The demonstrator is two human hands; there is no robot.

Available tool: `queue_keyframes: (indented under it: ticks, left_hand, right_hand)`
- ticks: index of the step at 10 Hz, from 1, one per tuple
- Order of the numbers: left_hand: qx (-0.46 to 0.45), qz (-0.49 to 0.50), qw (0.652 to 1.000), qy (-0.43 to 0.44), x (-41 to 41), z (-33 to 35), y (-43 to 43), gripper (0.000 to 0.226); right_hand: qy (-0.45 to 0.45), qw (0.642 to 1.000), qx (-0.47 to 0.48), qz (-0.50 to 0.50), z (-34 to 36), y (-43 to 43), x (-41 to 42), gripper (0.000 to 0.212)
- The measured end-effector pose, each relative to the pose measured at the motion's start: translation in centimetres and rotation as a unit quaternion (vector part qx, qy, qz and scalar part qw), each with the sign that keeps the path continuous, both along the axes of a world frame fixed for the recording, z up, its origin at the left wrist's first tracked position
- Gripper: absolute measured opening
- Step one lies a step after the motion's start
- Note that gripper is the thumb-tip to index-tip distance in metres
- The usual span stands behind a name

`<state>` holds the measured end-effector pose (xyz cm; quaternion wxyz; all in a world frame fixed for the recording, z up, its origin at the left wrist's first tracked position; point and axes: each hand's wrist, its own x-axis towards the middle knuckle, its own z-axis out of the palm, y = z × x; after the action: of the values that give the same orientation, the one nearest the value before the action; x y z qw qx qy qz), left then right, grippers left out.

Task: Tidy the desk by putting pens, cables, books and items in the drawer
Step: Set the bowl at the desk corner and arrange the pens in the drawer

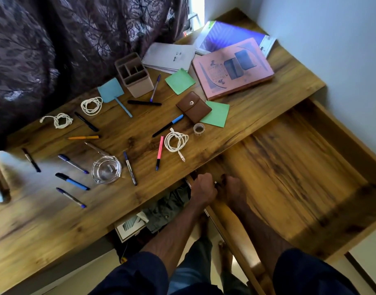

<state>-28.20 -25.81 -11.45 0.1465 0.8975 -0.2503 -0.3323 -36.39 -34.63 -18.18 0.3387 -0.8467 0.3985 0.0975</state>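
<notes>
Window daylight, blurred warped edges

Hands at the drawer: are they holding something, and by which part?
The left hand grips the open drawer by the top edge of its front panel; the right hand apparently grips the same edge beside it.

1. Drawer: pulled out, floor bare; open from above, right of and beyond the fingers.
2. Drawer wall: bounds that room on its far side.
3. Desk edge: just beyond the fingers, overhanging the drawer's rear.
4. Pink pen, cable, marker, glass dish: obstacles left of and beyond the fingers, bare wood between them.
5. Tape roll, wallet: farther beyond, near the desk edge.
</notes>
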Motion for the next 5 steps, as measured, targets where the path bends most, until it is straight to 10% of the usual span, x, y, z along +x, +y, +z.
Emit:
queue_keyframes:
  ticks: [5]
  left_hand:
    - [-0.114,0.07,0.986,-0.104,-2.2,8.5,4.4,0.011]
  right_hand:
    - [-0.273,0.954,-0.093,0.08,12.2,0.3,-2.4,0.006]
